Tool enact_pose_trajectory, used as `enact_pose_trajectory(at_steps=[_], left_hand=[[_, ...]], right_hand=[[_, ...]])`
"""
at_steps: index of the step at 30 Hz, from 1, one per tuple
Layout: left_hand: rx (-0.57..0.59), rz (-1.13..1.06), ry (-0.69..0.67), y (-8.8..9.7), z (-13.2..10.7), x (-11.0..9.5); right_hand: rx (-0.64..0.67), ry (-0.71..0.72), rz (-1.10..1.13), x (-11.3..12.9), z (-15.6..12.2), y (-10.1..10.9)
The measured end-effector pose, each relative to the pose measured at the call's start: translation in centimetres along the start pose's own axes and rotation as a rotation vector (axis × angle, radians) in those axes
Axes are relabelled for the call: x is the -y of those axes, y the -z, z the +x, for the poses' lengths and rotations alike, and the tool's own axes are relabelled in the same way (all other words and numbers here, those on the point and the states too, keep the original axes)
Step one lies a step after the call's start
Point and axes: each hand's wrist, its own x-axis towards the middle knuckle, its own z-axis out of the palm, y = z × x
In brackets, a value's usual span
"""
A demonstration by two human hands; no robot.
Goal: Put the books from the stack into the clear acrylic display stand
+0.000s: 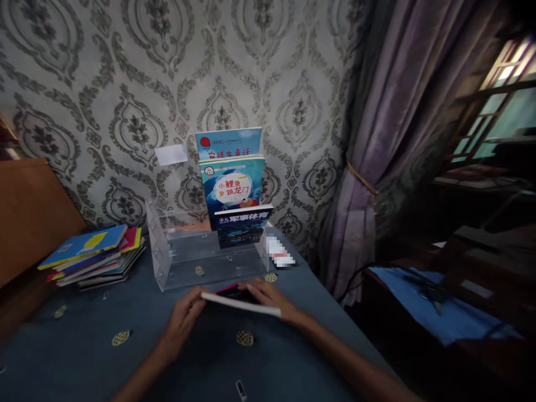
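Note:
A book (pixel 240 304) is held over the table between my two hands, its white page edge toward me and a dark cover with a pink border partly showing. My left hand (pixel 189 307) is closed on its left end. On the right part of the book, my right hand (pixel 271 297) grips it with fingers over the cover. Just beyond stands a clear acrylic tiered rack (pixel 196 259). In its right side, books stand upright in steps: a blue one (pixel 228 145) at the back, a teal one (pixel 232 187) in the middle and a dark navy one (pixel 243 228) in front.
A pile of books (pixel 96 254) lies at the left of the blue-covered table (pixel 79 352), beside a brown wooden panel (pixel 33 218). A blurred-out flat item (pixel 280 251) lies right of the rack. Patterned wall behind; purple curtain (pixel 381 128) and a second surface with blue cloth (pixel 419 296) rightward.

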Motion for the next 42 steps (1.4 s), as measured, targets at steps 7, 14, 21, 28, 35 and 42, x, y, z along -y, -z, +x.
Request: enact_pose_trajectory(at_steps=[7, 14, 21, 28, 35, 42], left_hand=[[-0.340, -0.269, 0.229, -0.2, 2.8, 0.5], [-0.396, -0.370, 0.302, -2.2, 2.7, -1.9], [-0.406, -0.294, 0.354, -4.0, 1.5, -1.7], [-0.226, -0.046, 0.102, -3.2, 4.0, -2.9], [-0.269, 0.313, -0.212, -0.7, 12.7, -6.7], [-0.322, 0.399, -0.302, -0.5, 15.8, -7.9]], right_hand=[[-0.011, 0.093, 0.214, 1.0, -0.8, 0.1], [-0.208, 0.019, 0.185, 2.0, -1.0, -0.8], [-0.316, -0.004, 0.133, 2.4, -1.8, -1.3], [-0.443, 0.030, -0.020, 2.6, -1.3, -0.5], [-0.614, 0.196, -0.158, 4.9, 4.5, 7.3], [-0.622, 0.259, -0.172, 4.8, 7.5, 10.0]])
